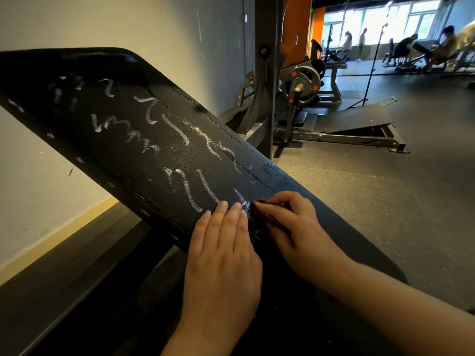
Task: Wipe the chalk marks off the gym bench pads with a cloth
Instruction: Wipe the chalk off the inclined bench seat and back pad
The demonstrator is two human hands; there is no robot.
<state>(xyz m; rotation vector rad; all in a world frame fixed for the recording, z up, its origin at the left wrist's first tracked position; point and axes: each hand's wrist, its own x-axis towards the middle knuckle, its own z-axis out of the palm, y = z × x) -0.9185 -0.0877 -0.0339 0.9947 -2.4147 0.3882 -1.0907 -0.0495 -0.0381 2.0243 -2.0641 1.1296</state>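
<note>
We note the right hand curled, thumb and fingers bunched round a small reddish-brown cloth, most of which is hidden beneath them. The cloth is pressed to the pad's surface. Just beside it, the left hand lies flat, fingers straight and together, holding nothing, fingertips at the nearest chalk strokes. Both hands rest on the lower, near part of the black bench pad. The pad is inclined: its long axis runs from lower right up to a rounded raised end at upper left. White chalk marks scatter along that axis above the hands. A pale wall stands behind; a plate-loaded machine stands on the dark floor to the right.
</note>
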